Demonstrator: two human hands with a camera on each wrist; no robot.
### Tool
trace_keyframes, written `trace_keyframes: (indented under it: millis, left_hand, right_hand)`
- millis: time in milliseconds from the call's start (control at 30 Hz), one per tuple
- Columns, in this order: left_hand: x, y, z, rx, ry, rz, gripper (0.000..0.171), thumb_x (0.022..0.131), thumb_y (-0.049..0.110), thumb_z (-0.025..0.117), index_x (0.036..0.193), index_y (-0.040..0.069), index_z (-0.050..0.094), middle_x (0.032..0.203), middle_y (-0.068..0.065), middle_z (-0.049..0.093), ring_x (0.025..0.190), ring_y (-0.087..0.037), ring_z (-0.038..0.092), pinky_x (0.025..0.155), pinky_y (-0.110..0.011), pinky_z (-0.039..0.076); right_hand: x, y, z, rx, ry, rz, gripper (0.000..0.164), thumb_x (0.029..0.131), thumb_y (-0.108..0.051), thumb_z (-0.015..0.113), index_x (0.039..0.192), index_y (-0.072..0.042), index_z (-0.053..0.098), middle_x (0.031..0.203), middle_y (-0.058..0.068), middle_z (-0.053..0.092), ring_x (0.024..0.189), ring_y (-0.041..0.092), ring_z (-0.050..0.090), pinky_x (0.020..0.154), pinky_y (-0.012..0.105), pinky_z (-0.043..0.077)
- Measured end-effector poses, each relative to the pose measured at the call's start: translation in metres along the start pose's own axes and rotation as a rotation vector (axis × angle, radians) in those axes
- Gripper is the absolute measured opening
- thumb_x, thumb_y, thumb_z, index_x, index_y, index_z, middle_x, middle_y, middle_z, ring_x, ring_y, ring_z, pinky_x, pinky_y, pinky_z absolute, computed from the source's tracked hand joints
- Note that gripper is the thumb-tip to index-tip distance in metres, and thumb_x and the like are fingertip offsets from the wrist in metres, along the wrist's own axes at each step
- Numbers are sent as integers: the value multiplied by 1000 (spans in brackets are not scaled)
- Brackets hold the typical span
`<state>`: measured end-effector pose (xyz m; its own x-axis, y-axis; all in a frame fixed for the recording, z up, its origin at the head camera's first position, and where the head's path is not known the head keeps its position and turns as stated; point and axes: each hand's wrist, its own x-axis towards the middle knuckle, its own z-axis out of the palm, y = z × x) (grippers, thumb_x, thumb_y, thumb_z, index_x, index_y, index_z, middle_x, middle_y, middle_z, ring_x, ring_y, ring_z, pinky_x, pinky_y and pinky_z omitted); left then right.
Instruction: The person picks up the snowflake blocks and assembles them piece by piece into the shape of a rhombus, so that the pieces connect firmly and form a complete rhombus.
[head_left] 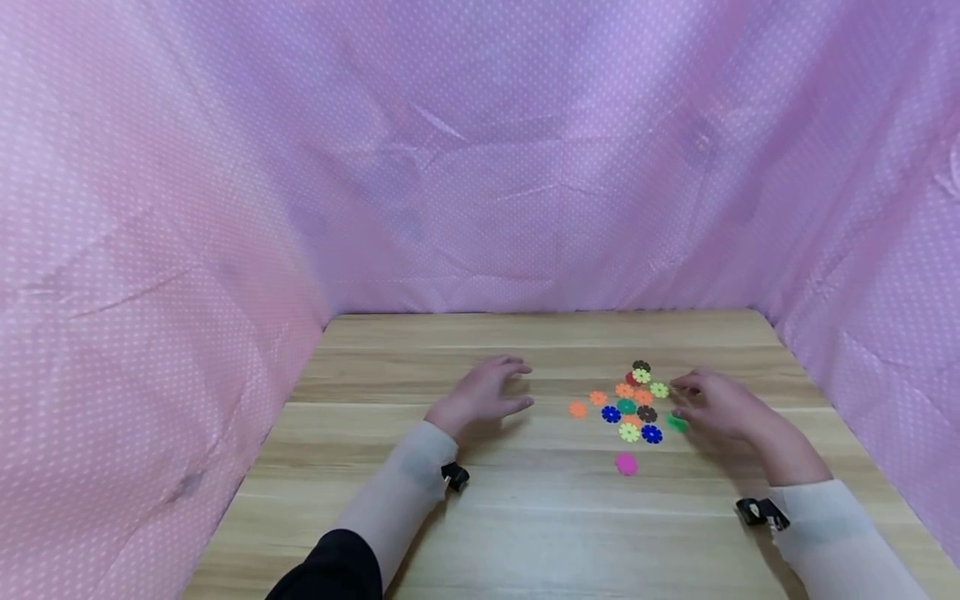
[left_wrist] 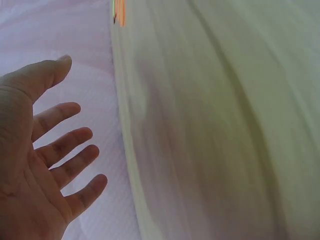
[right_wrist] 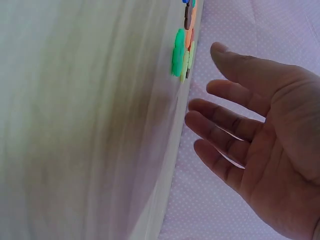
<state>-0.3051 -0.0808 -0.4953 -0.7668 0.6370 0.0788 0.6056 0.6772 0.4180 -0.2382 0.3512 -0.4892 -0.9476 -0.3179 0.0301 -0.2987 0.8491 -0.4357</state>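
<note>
Several flat, flower-shaped plastic discs lie in a loose cluster on the wooden table (head_left: 525,517). Among them are a pink disc (head_left: 626,464) at the near side, an orange disc (head_left: 577,409) at the left and a dark brown disc (head_left: 641,366) at the far end. My right hand (head_left: 716,404) hovers at the cluster's right side, close by a green disc (right_wrist: 178,53), fingers spread and holding nothing. To the left of the discs, my left hand (head_left: 480,393) is held over the table, thumb apart from the relaxed fingers, palm bare in the left wrist view.
Pink dotted cloth (head_left: 480,208) hangs behind the table and along both sides. Each forearm wears a pale sleeve with a small black camera (head_left: 455,476) at the wrist. A black sleeve (head_left: 333,567) covers the left arm higher up.
</note>
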Motion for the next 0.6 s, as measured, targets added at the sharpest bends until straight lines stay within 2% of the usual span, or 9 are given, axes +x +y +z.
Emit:
trace_keyframes:
  millis: [167, 300, 467, 600]
  left_hand:
    - [18, 13, 11, -11, -13, 28, 48, 100, 41, 73, 140, 16, 66, 147, -1, 58, 137, -21, 53, 117, -36, 41]
    - [29, 26, 20, -30, -43, 11, 40, 99, 36, 75, 135, 16, 70, 137, 4, 64, 129, -17, 58, 112, -32, 45]
    - [40, 41, 32, -29, -98, -38, 39, 99, 39, 75, 133, 22, 72, 132, 8, 65, 126, -13, 58, 109, -31, 47]
    - [48, 50, 39, -7, -130, -35, 42, 97, 40, 76, 135, 22, 71, 128, 9, 66, 119, -11, 61, 106, -29, 49]
  right_hand:
    - [4, 1, 4, 17, -15, -10, 45, 92, -16, 81, 129, 6, 68, 109, 10, 71, 99, 30, 68, 90, 55, 58]
    - [9, 1, 6, 23, -31, 1, 41, 92, -13, 81, 126, 7, 69, 103, 7, 70, 94, 25, 67, 87, 52, 59]
    - [14, 0, 7, 5, -43, 3, 40, 91, -12, 81, 124, 8, 70, 98, 5, 67, 88, 21, 65, 81, 46, 60]
    - [16, -1, 8, -22, -45, 4, 36, 91, -12, 82, 121, 5, 73, 95, 3, 65, 85, 18, 64, 78, 43, 60]
